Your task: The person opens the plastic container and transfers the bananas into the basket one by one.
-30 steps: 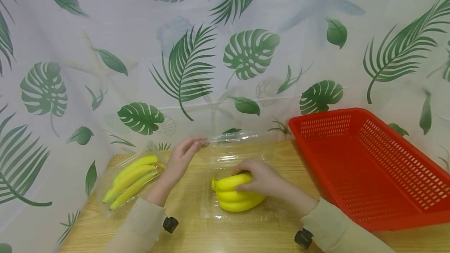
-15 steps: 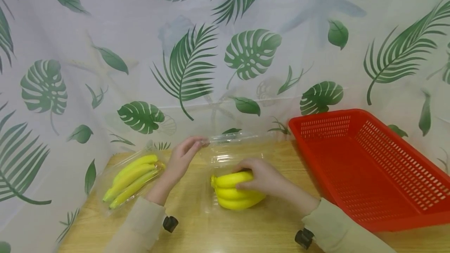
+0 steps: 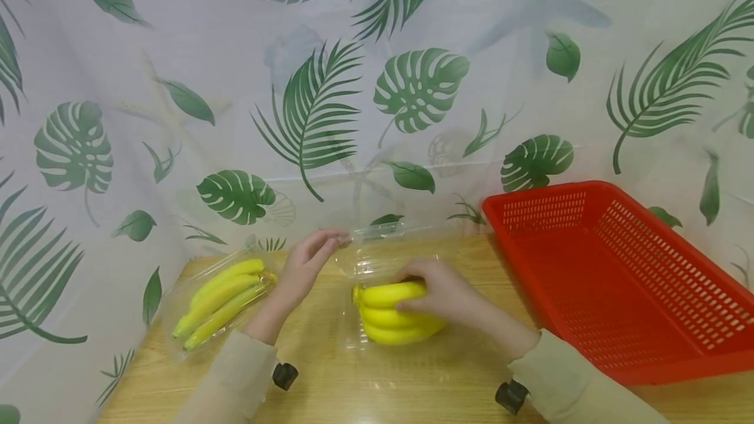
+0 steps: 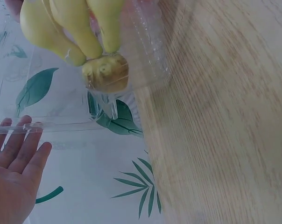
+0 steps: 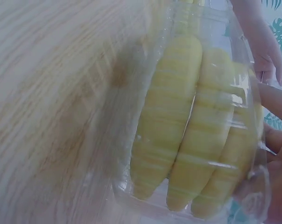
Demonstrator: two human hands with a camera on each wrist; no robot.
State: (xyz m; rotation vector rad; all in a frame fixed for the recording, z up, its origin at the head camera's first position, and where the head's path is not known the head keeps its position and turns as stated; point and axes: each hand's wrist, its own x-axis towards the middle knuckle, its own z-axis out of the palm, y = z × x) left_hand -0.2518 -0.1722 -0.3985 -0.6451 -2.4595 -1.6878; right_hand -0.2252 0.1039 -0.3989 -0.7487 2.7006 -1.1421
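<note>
R hand (image 3: 444,296) gripping banana bunch (image 3: 394,326) in clear tray (image 3: 351,339), prob. to steady it. Packed bananas (image 3: 226,293) off L, red basket (image 3: 624,286) off R, likely for easy reach. L hand (image 3: 303,267), fingers near-straight, touching lid (image 3: 377,255) edge, prob. bracing it back. Leafy curtain (image 3: 365,195) behind.

Your head view is soft and fairly even, with glare streaking the clear plastic clamshell (image 3: 383,252); your right-wrist view looks hazy, the wood-grain tabletop (image 5: 52,116) blurred and shadowed.
</note>
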